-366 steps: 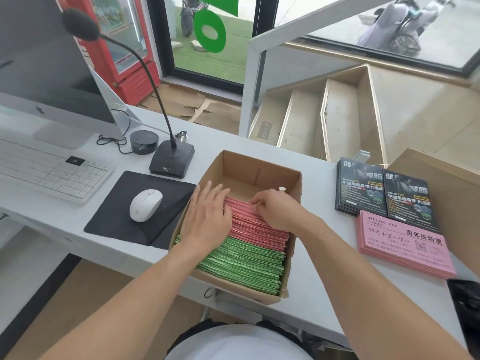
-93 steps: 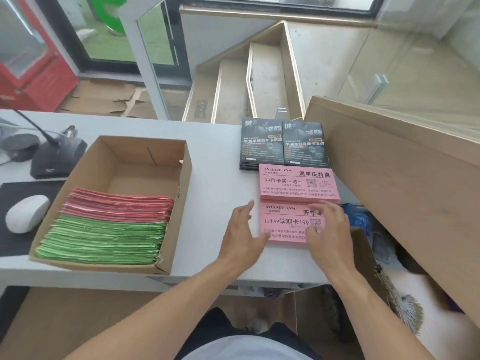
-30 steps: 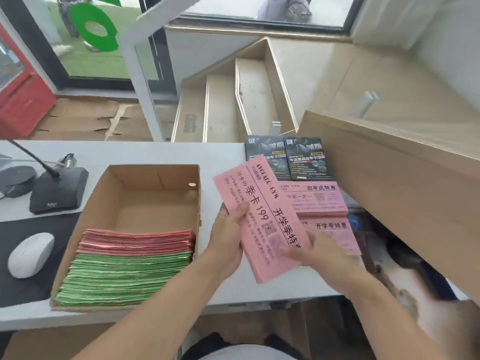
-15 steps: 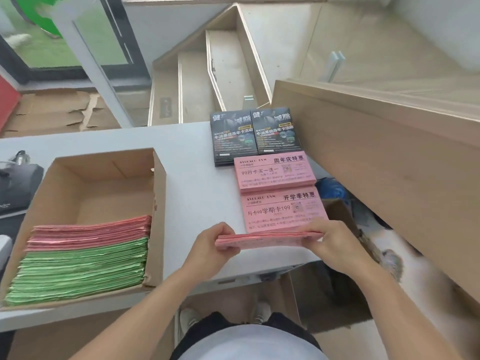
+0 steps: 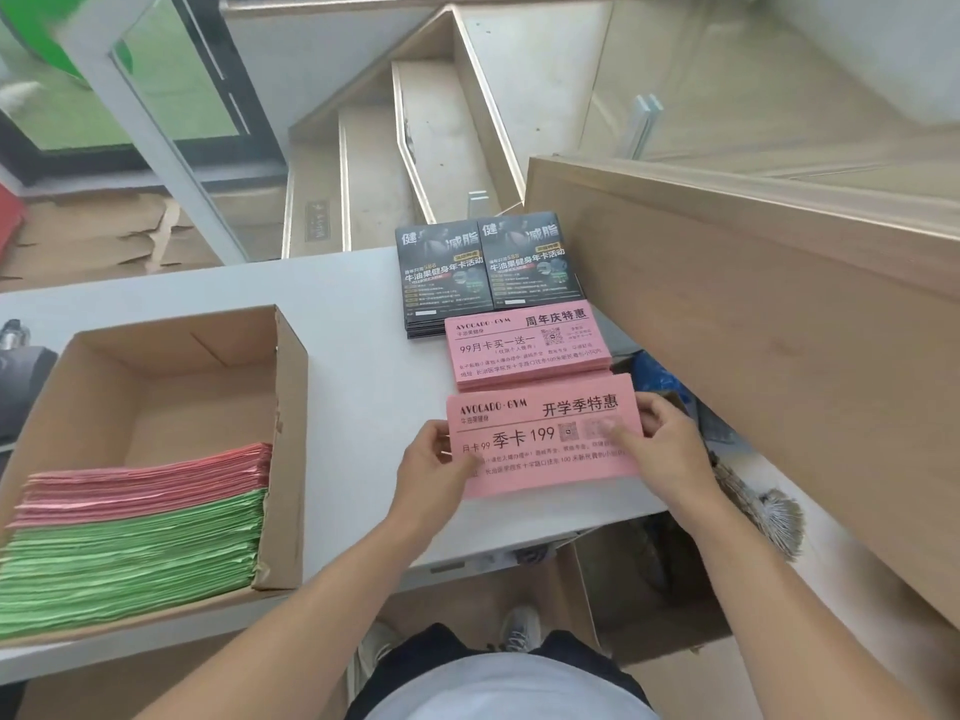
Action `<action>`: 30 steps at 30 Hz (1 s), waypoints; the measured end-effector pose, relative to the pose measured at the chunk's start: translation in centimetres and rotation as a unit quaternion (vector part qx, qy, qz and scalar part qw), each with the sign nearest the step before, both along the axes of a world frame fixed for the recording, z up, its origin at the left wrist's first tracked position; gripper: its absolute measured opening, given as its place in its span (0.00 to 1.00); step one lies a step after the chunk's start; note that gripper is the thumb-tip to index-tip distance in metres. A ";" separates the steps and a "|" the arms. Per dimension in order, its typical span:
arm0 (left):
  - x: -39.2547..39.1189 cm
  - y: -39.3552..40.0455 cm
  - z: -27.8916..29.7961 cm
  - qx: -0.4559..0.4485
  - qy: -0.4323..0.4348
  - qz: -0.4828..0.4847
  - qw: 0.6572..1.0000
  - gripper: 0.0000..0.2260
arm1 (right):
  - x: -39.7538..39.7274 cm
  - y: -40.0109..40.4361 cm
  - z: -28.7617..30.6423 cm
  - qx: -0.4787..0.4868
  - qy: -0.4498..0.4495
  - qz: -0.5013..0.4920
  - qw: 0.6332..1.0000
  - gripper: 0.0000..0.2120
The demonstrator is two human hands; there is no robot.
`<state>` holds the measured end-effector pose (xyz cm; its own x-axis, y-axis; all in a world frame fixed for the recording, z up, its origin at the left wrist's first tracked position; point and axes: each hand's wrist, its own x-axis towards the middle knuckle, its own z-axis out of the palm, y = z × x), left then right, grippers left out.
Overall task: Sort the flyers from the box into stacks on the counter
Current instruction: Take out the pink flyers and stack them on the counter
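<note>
A pink flyer stack (image 5: 545, 433) lies flat near the front edge of the white counter (image 5: 343, 356), toward its right end. The left hand (image 5: 431, 470) grips the stack's left short edge, thumb on top and fingers curled under. The right hand (image 5: 660, 449) holds the right short edge the same way, its thumb pressed on the printed face. Just behind it sits a second pink stack (image 5: 524, 345), and behind that, at the counter's back edge, two black flyer stacks (image 5: 488, 267) lie side by side, touching. Well to the left, a cardboard box (image 5: 291, 407) at the front edge holds flyers standing on edge: green ones (image 5: 130, 558) nearest the front, red-pink ones (image 5: 150, 480) behind them, with the box's back half bare
</note>
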<state>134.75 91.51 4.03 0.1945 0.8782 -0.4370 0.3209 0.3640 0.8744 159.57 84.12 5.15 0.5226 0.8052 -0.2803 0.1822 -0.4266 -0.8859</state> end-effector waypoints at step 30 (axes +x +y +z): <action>-1.5 1.1 1.5 0.067 0.119 -0.114 0.984 0.39 | -7.5 5.8 2.0 0.007 -0.297 0.105 0.949 0.17</action>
<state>133.22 92.62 5.49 0.2997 0.8762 -0.3774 0.5821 0.1455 0.8000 152.11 89.89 7.14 0.4121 0.9108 0.0249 0.7314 -0.3144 -0.6052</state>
